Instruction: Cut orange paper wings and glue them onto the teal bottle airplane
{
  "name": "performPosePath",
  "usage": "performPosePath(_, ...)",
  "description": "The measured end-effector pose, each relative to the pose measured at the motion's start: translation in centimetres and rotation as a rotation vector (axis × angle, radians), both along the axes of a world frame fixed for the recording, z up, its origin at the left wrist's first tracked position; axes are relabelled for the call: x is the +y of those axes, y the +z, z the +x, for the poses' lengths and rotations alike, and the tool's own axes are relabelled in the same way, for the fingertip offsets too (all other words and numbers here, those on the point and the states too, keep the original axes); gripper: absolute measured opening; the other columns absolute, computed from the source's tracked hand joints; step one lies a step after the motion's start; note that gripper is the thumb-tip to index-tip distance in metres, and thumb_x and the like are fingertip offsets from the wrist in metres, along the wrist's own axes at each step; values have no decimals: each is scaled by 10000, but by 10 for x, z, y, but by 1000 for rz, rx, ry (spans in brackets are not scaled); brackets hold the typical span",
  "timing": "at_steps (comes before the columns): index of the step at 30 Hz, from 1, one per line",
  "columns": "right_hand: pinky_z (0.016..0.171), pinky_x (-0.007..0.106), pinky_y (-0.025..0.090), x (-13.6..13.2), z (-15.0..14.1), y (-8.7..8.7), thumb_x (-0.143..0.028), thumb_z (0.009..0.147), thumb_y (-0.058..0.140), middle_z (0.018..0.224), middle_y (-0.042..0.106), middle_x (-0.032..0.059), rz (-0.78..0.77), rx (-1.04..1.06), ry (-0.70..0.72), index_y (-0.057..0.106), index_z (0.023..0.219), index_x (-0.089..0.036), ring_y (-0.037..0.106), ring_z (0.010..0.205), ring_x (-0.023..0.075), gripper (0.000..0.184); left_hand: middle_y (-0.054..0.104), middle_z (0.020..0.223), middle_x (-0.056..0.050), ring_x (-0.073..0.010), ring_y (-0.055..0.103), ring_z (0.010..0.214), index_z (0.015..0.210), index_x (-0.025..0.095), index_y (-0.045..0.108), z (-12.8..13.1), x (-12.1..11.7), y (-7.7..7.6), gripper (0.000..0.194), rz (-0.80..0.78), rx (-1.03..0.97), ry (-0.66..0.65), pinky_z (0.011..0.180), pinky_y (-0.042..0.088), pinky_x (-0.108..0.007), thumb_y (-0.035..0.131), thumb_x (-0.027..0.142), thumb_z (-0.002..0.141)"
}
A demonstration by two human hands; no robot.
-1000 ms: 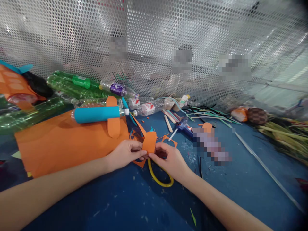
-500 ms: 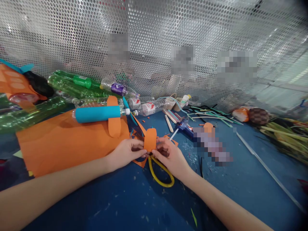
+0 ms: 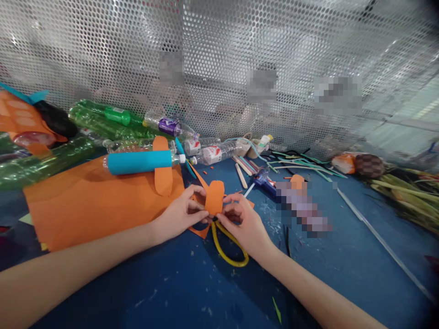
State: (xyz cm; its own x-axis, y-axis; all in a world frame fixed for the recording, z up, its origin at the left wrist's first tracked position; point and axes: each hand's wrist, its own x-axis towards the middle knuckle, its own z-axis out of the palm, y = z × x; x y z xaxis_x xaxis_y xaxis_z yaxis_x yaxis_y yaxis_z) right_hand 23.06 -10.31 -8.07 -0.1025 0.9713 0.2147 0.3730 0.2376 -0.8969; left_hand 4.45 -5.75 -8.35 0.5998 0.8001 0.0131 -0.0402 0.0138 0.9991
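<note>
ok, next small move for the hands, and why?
Probably bend the orange piece a little further, keeping it even: it already looks curved, the left hand pinches its lower left corner, and the right hand has its fingertips at the lower right, so both sides can be guided together.

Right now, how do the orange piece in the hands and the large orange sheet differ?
The orange piece is much smaller than the orange sheet. The piece is held by the left hand and right hand; the sheet lies spread on the blue table. Both are plain orange.
</note>
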Motion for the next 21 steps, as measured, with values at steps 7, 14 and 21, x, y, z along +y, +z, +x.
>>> performPosePath(7,635,283,536,2,0,0,-262,800,579,723,601,-26,-8,-27,-11,432,1043,-236,630,665,150,285,666,764,-2,-169,679,772,973,216,389,0,1,-5,239,36,-9,-21,768,507,-334,572,257,824)
performPosePath(14,626,258,517,1,0,1,-232,815,562,738,612,-21,22,-37,20,492,965,-233,624,678,139,165,656,826,-19,-150,654,776,955,189,466,1,1,-3,155,64,-18,-51,745,503,-304,545,247,835)
performPosePath(21,638,260,506,-2,-1,2,-231,831,549,790,639,1,18,-79,75,570,895,-219,620,696,143,67,660,817,-16,-137,635,774,907,169,538,1,-2,-2,132,84,24,-41,779,491,-294,598,224,804)
